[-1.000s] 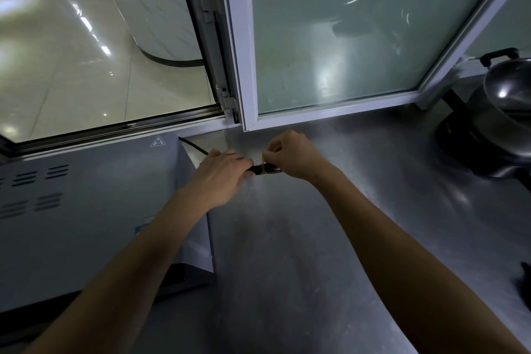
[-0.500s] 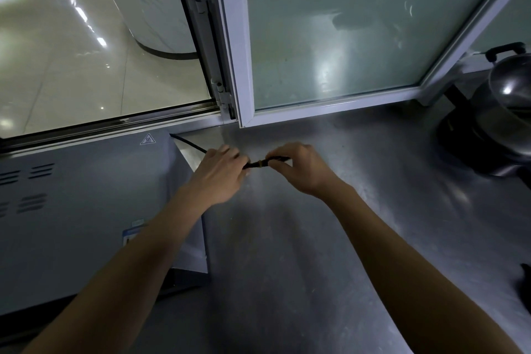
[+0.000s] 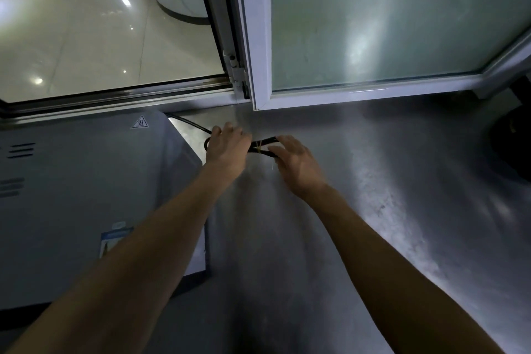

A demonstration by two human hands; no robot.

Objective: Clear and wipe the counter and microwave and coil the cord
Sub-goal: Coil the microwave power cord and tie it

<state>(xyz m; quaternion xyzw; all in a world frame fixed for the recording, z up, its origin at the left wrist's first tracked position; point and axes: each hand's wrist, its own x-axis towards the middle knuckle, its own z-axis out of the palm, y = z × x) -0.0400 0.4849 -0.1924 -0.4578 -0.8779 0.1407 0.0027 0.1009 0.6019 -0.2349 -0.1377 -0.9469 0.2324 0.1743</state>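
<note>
I am gripping the thin black cord [image 3: 263, 146] with my left hand [image 3: 227, 146]; my right hand [image 3: 296, 161] is pinching its folded loops, just right of the grey metal microwave [image 3: 86, 181].

2 bare forearms, left hand [image 3: 227, 146] and right hand [image 3: 296, 165], no sleeves or jewellery visible.

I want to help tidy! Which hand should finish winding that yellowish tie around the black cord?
Probably the right hand: its fingers sit at the thin yellowish tie, while the left hand grips the looped black cord beside the grey metal microwave.
</note>
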